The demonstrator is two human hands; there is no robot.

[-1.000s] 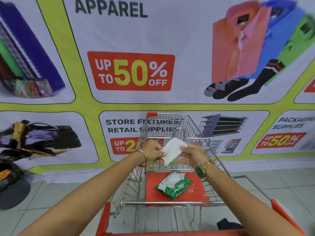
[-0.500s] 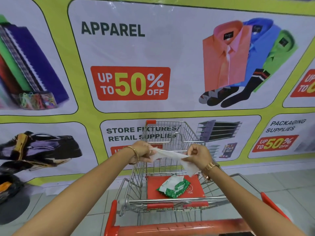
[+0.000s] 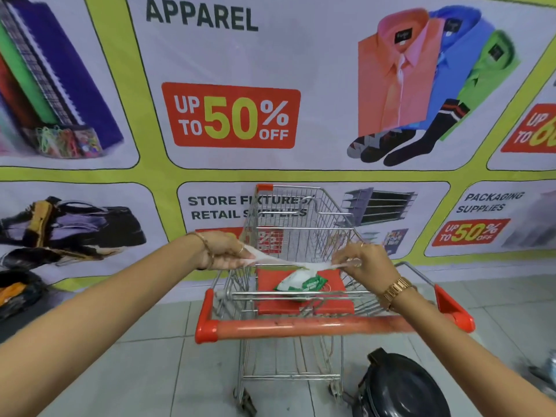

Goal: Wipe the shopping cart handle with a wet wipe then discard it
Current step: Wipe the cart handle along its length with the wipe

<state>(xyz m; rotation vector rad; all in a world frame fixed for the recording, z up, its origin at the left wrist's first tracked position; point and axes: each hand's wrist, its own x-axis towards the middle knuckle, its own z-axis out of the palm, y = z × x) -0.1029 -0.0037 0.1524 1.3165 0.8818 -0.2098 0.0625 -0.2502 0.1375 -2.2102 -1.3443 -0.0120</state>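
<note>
A white wet wipe (image 3: pixel 293 264) is stretched flat between my two hands above the cart's basket. My left hand (image 3: pixel 224 251) pinches its left end and my right hand (image 3: pixel 365 263) pinches its right end. Below them runs the shopping cart's red-orange handle (image 3: pixel 304 326), untouched by either hand. A green and white pack of wipes (image 3: pixel 302 282) lies on the red child seat flap (image 3: pixel 331 307) inside the wire cart (image 3: pixel 301 212).
A dark lidded bin (image 3: pixel 400 386) stands on the tiled floor at the cart's right rear wheel. A large sale banner (image 3: pixel 231 115) covers the wall just beyond the cart. A dark bag (image 3: pixel 18 290) lies on the floor at the far left.
The hands have drawn apart and pulled the wipe out flat. The view has tipped down, so the cart handle and the bin now show.
</note>
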